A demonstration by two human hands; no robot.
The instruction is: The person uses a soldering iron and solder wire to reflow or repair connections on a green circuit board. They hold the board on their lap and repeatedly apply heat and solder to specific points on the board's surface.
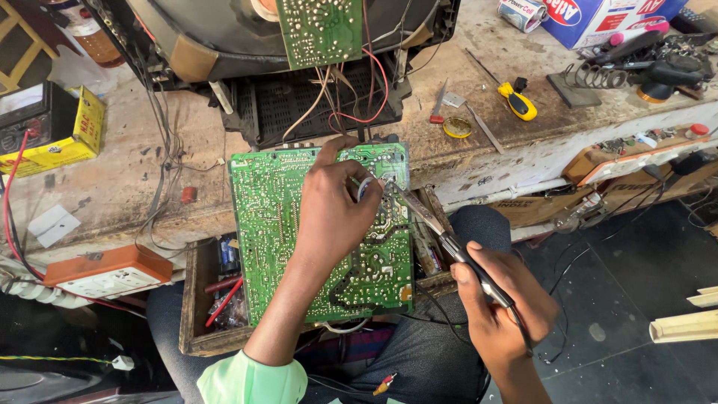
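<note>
**Two hands at work on a green circuit board**

A person sits at a messy worktop (pixel 134 179) with a big green circuit board (pixel 277 224) in front of them. The board leans over the front edge of the worktop and lies across an open wooden drawer (pixel 196 299) above the person's lap.

The left hand (pixel 333 206) rests on the board near its top right corner. Its fingers are pinched together on a thin silver wire (pixel 364 185). The right hand (pixel 497 299) is off the board, past its right edge. Its fingers are wrapped tight around the handle of a soldering iron (pixel 449 241). The iron's tip meets the board right beside the left fingertips.

At the back of the worktop stands an open old television (pixel 224 37) with wires hanging out. A yellow tool (pixel 518 102) and a small round tin (pixel 457 127) lie near the right end. A yellow box (pixel 63 138) sits at the left edge, and an orange power strip (pixel 108 271) lies by the front left corner.
</note>
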